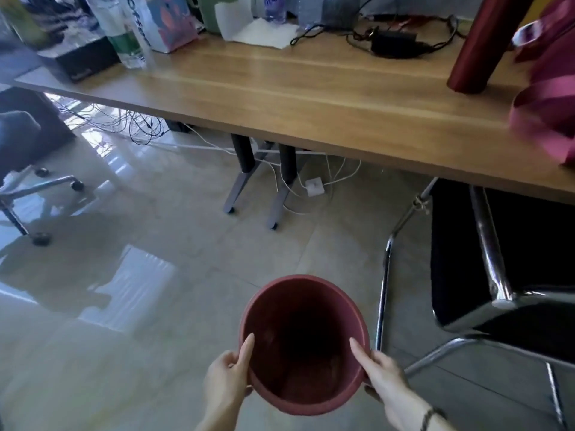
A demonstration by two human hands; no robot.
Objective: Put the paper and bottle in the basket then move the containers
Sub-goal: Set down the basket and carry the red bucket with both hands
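Note:
A round dark red basket (pixel 281 283) is held above the tiled floor, in front of the wooden table (pixel 311 98). My left hand (pixel 228 373) grips its left rim with the thumb inside, and my right hand (pixel 378 370) grips the right rim the same way. The basket's inside looks dark, with nothing clearly in it. White paper (pixel 258 28) lies at the table's back. A clear plastic bottle (pixel 130 35) with a green label stands at the back left, and another bottle (pixel 275 7) stands behind the paper.
A black chrome-framed chair (pixel 497 275) stands right of the basket, an office chair base (pixel 37 194) at the left. On the table are a dark red cylinder (pixel 485 48), pink bag (pixel 553 88), black box (pixel 77 57), bags and cables (pixel 398 42). Cords trail under the table.

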